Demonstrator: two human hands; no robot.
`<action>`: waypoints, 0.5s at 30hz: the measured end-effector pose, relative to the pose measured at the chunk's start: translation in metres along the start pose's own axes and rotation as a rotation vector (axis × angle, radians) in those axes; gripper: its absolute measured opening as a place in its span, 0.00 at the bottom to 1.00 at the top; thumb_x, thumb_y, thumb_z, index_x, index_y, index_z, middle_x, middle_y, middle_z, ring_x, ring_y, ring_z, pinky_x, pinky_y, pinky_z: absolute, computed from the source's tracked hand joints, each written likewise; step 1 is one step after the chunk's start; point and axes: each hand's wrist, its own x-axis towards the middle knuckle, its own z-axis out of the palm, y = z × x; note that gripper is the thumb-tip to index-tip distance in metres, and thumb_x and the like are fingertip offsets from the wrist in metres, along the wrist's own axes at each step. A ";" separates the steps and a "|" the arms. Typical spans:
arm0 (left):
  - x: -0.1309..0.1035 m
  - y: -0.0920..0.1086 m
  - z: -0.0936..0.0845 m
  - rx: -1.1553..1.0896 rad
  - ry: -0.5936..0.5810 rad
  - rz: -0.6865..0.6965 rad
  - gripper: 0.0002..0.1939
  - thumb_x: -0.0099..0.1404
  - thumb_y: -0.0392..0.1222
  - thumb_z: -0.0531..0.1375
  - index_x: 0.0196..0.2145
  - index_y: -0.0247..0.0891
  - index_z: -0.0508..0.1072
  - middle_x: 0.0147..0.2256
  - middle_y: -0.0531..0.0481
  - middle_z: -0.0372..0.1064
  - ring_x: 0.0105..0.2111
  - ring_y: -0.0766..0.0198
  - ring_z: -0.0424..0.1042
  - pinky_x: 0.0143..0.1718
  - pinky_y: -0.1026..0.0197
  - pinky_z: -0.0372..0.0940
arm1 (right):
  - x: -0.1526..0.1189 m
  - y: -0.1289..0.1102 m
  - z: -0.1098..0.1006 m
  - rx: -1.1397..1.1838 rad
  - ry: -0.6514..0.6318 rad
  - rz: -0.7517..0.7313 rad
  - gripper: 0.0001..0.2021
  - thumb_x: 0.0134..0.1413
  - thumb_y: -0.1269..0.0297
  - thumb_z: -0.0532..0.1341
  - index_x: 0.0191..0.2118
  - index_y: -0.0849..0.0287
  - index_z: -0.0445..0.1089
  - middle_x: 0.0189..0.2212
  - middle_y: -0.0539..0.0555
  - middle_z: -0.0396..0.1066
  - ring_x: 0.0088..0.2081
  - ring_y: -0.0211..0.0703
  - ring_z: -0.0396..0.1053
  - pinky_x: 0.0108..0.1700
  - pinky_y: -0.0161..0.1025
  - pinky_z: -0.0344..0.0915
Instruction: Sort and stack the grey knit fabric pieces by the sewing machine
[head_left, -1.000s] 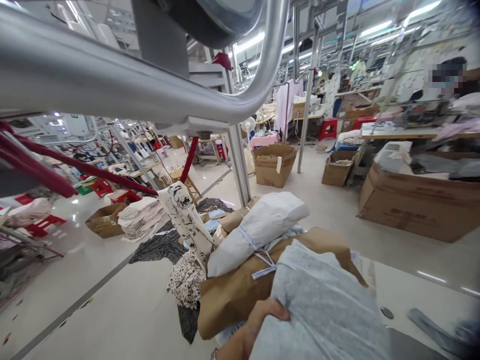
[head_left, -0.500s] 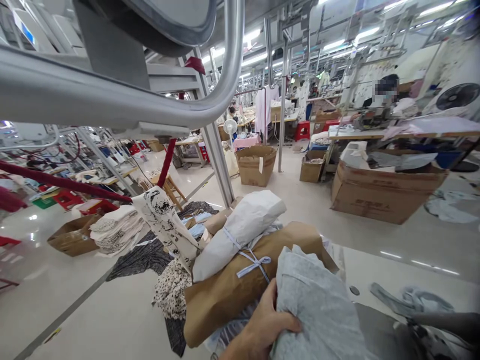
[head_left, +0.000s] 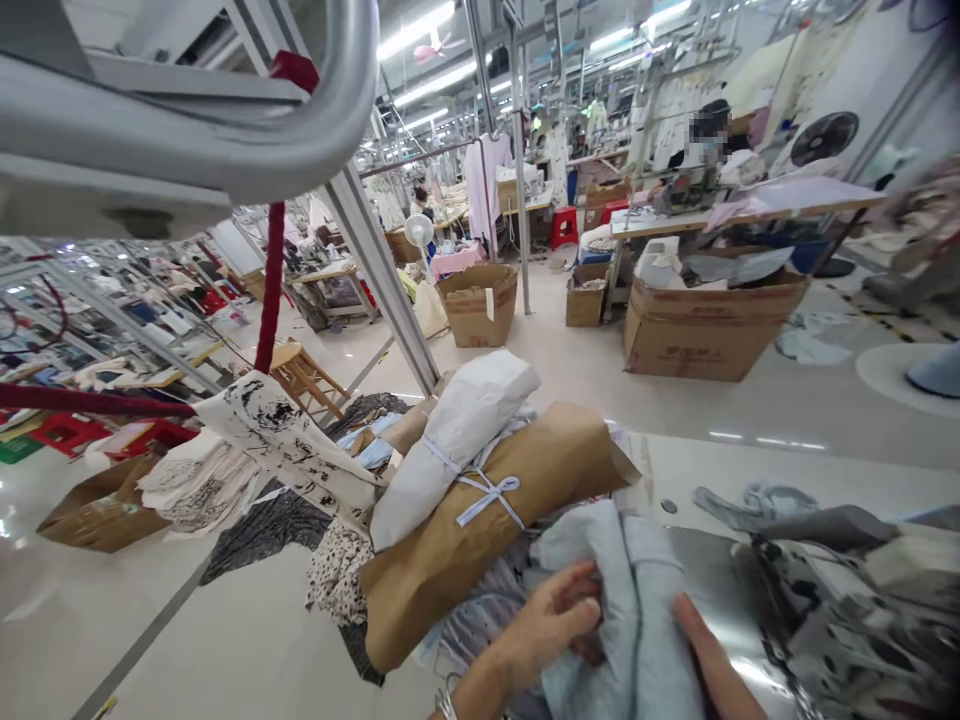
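Observation:
A folded pale blue-grey cloth (head_left: 660,610) lies at the lower middle, with a lengthwise crease between two thick folds. My left hand (head_left: 551,620) is at its left side, fingers curled against the fabric and slightly blurred. On the right edge rests my right hand (head_left: 712,650); a digit lies along the cloth, and the rest is hidden or out of frame. Just beyond them sits a brown paper roll (head_left: 480,530), tied with a pale ribbon (head_left: 491,497) to a white wrapped bundle (head_left: 457,435).
A sewing machine (head_left: 832,600) stands close on the right, by a metal plate. Spotted fabric (head_left: 341,565) and a black-patterned white cloth (head_left: 285,430) hang left. A metal frame bar (head_left: 225,150) crosses the upper left. Cardboard boxes (head_left: 705,330) and a seated person (head_left: 709,140) are farther back.
My right hand has come into view at the cloth's right edge. The cloth has been turned and now shows two folds. My left hand has shifted onto its left part; the view has swung right.

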 end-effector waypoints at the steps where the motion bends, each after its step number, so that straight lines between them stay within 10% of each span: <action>1: -0.001 -0.007 -0.001 -0.048 -0.063 -0.014 0.41 0.50 0.59 0.71 0.59 0.42 0.67 0.54 0.39 0.65 0.43 0.54 0.70 0.36 0.56 0.68 | -0.005 -0.003 -0.007 0.038 -0.008 0.080 0.51 0.28 0.22 0.62 0.53 0.59 0.66 0.48 0.63 0.75 0.58 0.64 0.64 0.51 0.49 0.71; 8: 0.003 -0.034 0.004 -0.221 -0.098 -0.078 0.37 0.42 0.32 0.69 0.53 0.43 0.73 0.53 0.42 0.64 0.39 0.59 0.68 0.30 0.60 0.71 | -0.006 0.014 -0.038 0.028 0.037 -0.046 0.33 0.32 0.52 0.73 0.47 0.57 0.64 0.35 0.54 0.77 0.42 0.57 0.74 0.42 0.45 0.71; 15: -0.003 -0.019 0.013 -0.224 -0.013 -0.119 0.33 0.42 0.29 0.64 0.50 0.39 0.72 0.51 0.41 0.61 0.40 0.59 0.66 0.27 0.62 0.72 | 0.002 0.018 -0.043 0.158 0.046 0.063 0.31 0.26 0.59 0.70 0.43 0.59 0.64 0.28 0.52 0.77 0.32 0.53 0.73 0.35 0.45 0.70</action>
